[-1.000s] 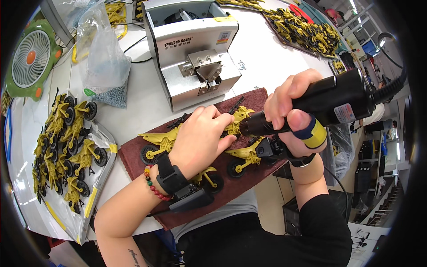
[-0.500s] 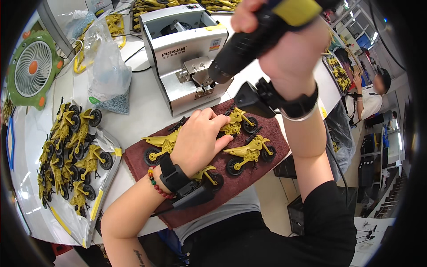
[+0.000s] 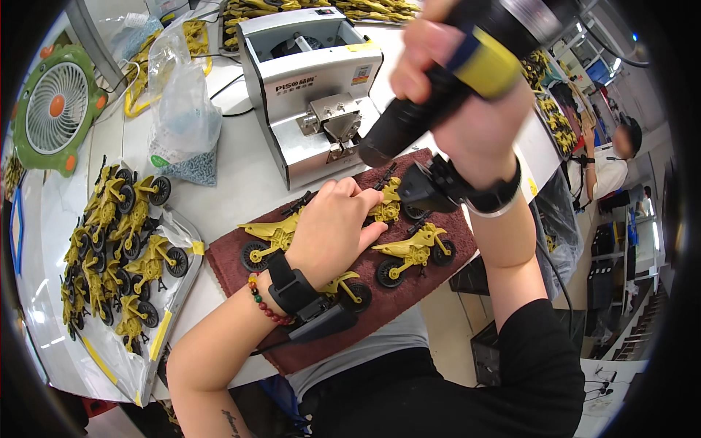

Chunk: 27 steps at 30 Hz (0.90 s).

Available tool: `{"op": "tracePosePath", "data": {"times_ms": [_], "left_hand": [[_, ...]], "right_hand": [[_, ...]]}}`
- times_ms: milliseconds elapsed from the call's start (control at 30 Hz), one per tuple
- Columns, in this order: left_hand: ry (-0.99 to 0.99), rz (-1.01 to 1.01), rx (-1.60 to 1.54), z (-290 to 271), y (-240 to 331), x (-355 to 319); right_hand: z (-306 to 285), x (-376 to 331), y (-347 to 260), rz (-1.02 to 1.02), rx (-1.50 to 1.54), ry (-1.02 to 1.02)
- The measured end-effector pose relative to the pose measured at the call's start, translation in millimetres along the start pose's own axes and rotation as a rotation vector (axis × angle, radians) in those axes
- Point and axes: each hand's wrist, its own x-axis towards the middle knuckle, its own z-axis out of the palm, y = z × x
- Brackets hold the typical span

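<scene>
My right hand (image 3: 485,124) is closed round a black and yellow power screwdriver (image 3: 431,98), slightly blurred by motion. Its tip points down and left, just in front of the screw feeder (image 3: 310,95) and above the towel's far edge. On the brown towel (image 3: 292,358) lie several yellow toy motorcycles with black wheels. My left hand (image 3: 332,226) rests over them, its thumb and fingers holding the toy motorcycle (image 3: 387,208) at the far side. Another toy motorcycle (image 3: 412,248) lies just right of my thumb. My palm and wrist partly cover others.
A tray (image 3: 191,277) at the left is piled with toy motorcycles. Behind it stand a bag of screws (image 3: 186,139) and a green fan (image 3: 58,109). More yellow parts (image 3: 248,9) fill a tray at the back. A co-worker (image 3: 610,164) is at the far right.
The screwdriver in my right hand has come down and nearer, from the screw feeder's outlet toward the towel. My left hand stays on the same toy motorcycle. The view has shifted slightly.
</scene>
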Motion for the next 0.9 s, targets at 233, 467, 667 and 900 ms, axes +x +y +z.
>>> {"op": "tracePosePath", "data": {"times_ms": [233,467,667,900], "left_hand": [[0.059,0.009,-0.084,2,-2,-1],[0.054,-0.009,-0.079,3,-1,-1],[0.046,-0.024,-0.096,2,0,0],[0.028,-0.027,-0.074,1,0,0]], "right_hand": [[-23,-46,-13,-0.048,0.009,0.185],[-31,-51,-2,-0.048,-0.023,0.217],[-28,-53,-1,-0.078,-0.012,0.245],[-29,-54,4,-0.031,-0.009,0.241]]}}
